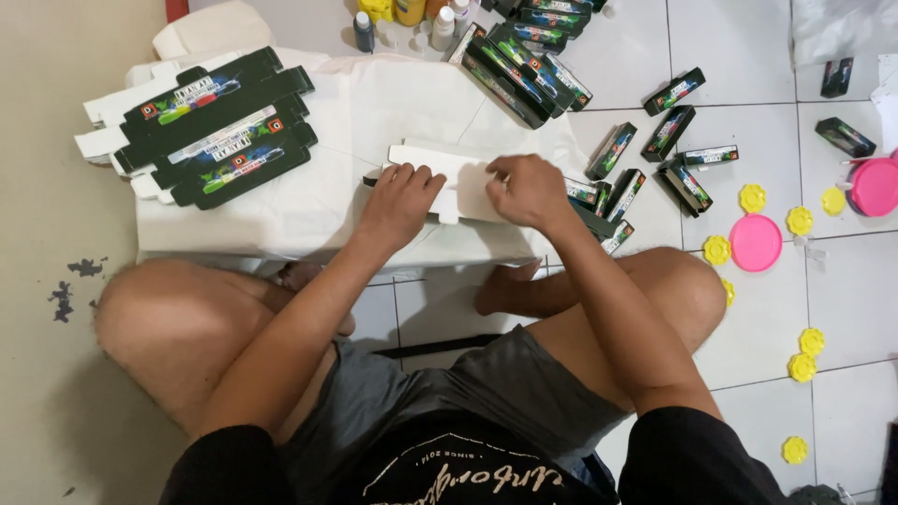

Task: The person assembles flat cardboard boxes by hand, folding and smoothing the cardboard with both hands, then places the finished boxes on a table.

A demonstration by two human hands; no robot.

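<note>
Grey shorts and bent knees fill the near edge, where the person sits cross-legged on a tiled floor. Just beyond, both hands press on a flat white carton blank lying on a low bench draped in white cloth: the left hand has fingers curled on its left part, the right hand is closed on its right edge. Left on the bench sits a stack of unfolded black cartons. Right, on the floor, lie folded black boxes, yellow caps and a pink lid. Farthest stand small bottles.
</note>
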